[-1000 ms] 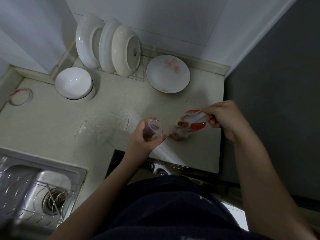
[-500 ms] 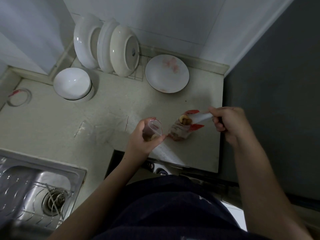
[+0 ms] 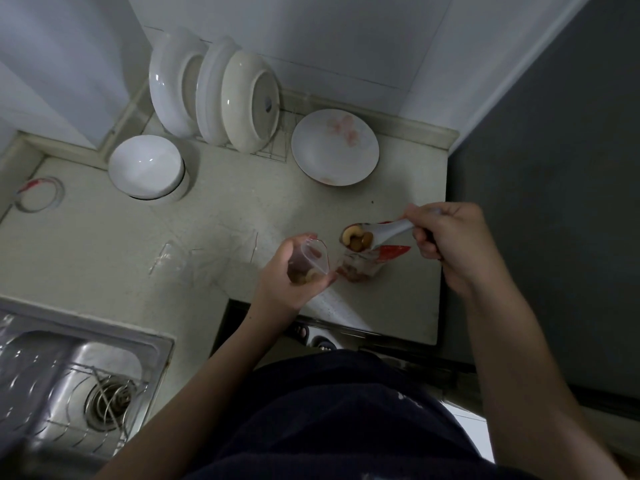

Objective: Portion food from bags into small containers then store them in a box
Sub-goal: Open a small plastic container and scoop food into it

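Note:
My left hand (image 3: 289, 277) grips a small clear plastic container (image 3: 311, 259), tilted with its mouth toward the right and some nuts inside. My right hand (image 3: 450, 242) holds the handle of a white spoon (image 3: 381, 232). The spoon's bowl carries a cashew and other nuts (image 3: 356, 237) and hovers just above the open top of a red and white food bag (image 3: 367, 265), which stands on the counter just right of the container.
A pale counter (image 3: 225, 220) holds a flowered white plate (image 3: 334, 147) at the back, a white bowl (image 3: 145, 166), and upright dishes in a wire rack (image 3: 214, 95). A steel sink (image 3: 69, 382) lies at lower left. A dark appliance wall (image 3: 554, 202) borders the right.
My right hand has drawn the spoon up out of the bag, now loaded with nuts. The left hand and container have stayed in place.

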`<state>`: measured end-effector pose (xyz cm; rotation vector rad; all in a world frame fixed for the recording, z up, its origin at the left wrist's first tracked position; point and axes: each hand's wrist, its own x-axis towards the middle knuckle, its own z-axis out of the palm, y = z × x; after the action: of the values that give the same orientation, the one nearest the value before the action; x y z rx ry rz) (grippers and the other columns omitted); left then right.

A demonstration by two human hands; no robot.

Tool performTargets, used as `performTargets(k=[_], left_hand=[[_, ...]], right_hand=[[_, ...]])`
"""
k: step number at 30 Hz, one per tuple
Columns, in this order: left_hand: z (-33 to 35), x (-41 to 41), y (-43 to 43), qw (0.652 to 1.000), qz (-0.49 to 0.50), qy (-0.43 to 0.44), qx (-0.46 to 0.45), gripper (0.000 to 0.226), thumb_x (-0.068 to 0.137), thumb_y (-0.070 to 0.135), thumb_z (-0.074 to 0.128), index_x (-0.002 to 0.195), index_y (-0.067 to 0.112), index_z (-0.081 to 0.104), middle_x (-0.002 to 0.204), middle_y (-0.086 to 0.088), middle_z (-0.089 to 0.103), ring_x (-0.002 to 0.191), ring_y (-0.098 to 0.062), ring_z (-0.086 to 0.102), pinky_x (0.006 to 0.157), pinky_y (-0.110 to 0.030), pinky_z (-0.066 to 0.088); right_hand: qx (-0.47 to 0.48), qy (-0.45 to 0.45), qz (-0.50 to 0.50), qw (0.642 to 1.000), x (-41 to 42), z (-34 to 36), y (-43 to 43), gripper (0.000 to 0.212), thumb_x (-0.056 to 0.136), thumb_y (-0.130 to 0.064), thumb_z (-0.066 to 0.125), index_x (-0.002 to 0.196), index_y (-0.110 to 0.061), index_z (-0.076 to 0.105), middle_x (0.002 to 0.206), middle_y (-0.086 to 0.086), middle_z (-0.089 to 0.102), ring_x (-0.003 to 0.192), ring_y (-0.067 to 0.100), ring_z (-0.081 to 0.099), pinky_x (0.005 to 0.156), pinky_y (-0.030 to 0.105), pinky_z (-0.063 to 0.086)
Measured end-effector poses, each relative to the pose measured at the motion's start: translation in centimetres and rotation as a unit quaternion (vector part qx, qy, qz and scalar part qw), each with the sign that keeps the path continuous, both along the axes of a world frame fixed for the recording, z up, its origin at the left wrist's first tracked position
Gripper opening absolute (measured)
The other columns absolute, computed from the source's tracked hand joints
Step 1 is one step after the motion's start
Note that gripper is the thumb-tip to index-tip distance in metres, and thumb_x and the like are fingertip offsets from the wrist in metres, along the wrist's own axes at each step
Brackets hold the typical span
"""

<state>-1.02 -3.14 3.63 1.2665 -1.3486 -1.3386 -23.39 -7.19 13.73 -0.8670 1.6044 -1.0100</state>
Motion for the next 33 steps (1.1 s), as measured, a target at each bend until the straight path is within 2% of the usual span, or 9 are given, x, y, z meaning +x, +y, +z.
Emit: performTargets(k=[4, 9, 13, 16, 20, 23, 26, 29, 33], left_hand=[[0.2, -0.2, -0.1, 1.0, -0.014, 0.013, -0.003, 0.05, 0.073, 0.04, 0.08, 0.116, 0.038, 0.056, 0.099, 0.01, 0.067, 0.08, -0.011, 0.067, 0.067, -0.027, 0.057], [0.5, -0.3, 0.0, 1.0, -0.015, 0.021, -0.011, 0.051, 0.073, 0.041, 0.082, 0.116, 0.042, 0.053, 0.11, 0.02, 0.067, 0.099, -0.002, 0.067, 0.076, -0.012, 0.053], [0.7, -0.3, -0.1, 0.999, 0.009, 0.024, -0.031, 0.051, 0.073, 0.037, 0.081, 0.117, 0.042, 0.054, 0.108, 0.022, 0.068, 0.096, -0.001, 0.068, 0.076, -0.011, 0.052], [0.8, -0.3, -0.1, 0.999, 0.016, 0.025, -0.038, 0.051, 0.075, 0.034, 0.08, 0.118, 0.037, 0.054, 0.106, 0.021, 0.069, 0.095, -0.002, 0.068, 0.077, -0.012, 0.051], [0.6, 0.1, 0.1, 0.999, 0.015, 0.024, -0.04, 0.04, 0.076, 0.033, 0.079, 0.11, 0.04, 0.058, 0.076, 0.006, 0.064, 0.063, -0.007, 0.059, 0.057, -0.021, 0.05], [0.4, 0.3, 0.4, 0.999, 0.019, 0.028, -0.022, 0.043, 0.075, 0.037, 0.079, 0.113, 0.038, 0.058, 0.088, 0.005, 0.064, 0.06, -0.01, 0.054, 0.055, -0.025, 0.05], [0.5, 0.4, 0.4, 0.999, 0.019, 0.018, -0.019, 0.049, 0.076, 0.038, 0.078, 0.12, 0.034, 0.056, 0.098, 0.012, 0.066, 0.062, -0.005, 0.054, 0.059, -0.02, 0.05], [0.5, 0.5, 0.4, 0.999, 0.023, 0.013, -0.018, 0.048, 0.077, 0.036, 0.078, 0.119, 0.035, 0.056, 0.098, 0.013, 0.066, 0.064, -0.006, 0.057, 0.06, -0.018, 0.05], [0.4, 0.6, 0.5, 1.0, 0.025, 0.006, -0.018, 0.044, 0.078, 0.031, 0.078, 0.117, 0.034, 0.057, 0.096, 0.012, 0.066, 0.064, -0.006, 0.058, 0.06, -0.016, 0.05]], right_hand=[[-0.009, 0.025, 0.024, 0.999, 2.4, 0.3, 0.5, 0.02, 0.089, -0.006, 0.06, 0.079, 0.008, 0.07, 0.04, -0.003, 0.049, 0.032, 0.005, 0.038, 0.036, 0.014, 0.032], [-0.078, 0.183, 0.125, 0.972, 4.5, 0.7, 1.3, 0.025, 0.089, -0.021, 0.063, 0.068, -0.008, 0.071, 0.045, -0.004, 0.058, 0.04, 0.005, 0.049, 0.05, 0.024, 0.043], [-0.165, 0.234, 0.214, 0.934, 5.6, 1.4, 2.2, 0.01, 0.086, -0.02, 0.068, 0.082, -0.021, 0.077, 0.054, -0.012, 0.063, 0.053, 0.0, 0.059, 0.054, 0.008, 0.042], [-0.245, 0.282, 0.26, 0.89, 5.8, 1.5, 2.6, 0.012, 0.083, -0.014, 0.069, 0.093, -0.012, 0.077, 0.072, -0.016, 0.069, 0.063, -0.017, 0.056, 0.063, 0.003, 0.042], [-0.238, 0.273, 0.184, 0.914, 5.1, 2.2, 2.6, 0.01, 0.084, -0.013, 0.069, 0.09, -0.013, 0.077, 0.072, -0.012, 0.071, 0.07, -0.007, 0.064, 0.059, 0.006, 0.046], [-0.232, 0.286, 0.105, 0.924, 3.5, 2.8, 2.1, 0.011, 0.085, -0.022, 0.067, 0.084, -0.016, 0.076, 0.062, -0.023, 0.062, 0.058, -0.003, 0.062, 0.055, 0.012, 0.044], [-0.241, 0.31, 0.051, 0.918, 1.6, 3.1, 1.8, 0.019, 0.085, -0.026, 0.064, 0.074, -0.013, 0.074, 0.047, -0.014, 0.054, 0.043, 0.007, 0.05, 0.047, 0.023, 0.036], [-0.234, 0.393, 0.048, 0.888, 0.6, 2.7, 1.7, 0.021, 0.087, -0.024, 0.064, 0.073, -0.01, 0.073, 0.049, -0.001, 0.057, 0.042, 0.02, 0.05, 0.044, 0.03, 0.04], [-0.201, 0.522, 0.073, 0.825, 0.6, 1.6, 1.6, 0.023, 0.089, -0.028, 0.06, 0.079, -0.012, 0.073, 0.062, 0.007, 0.066, 0.052, 0.023, 0.056, 0.05, 0.028, 0.043]])
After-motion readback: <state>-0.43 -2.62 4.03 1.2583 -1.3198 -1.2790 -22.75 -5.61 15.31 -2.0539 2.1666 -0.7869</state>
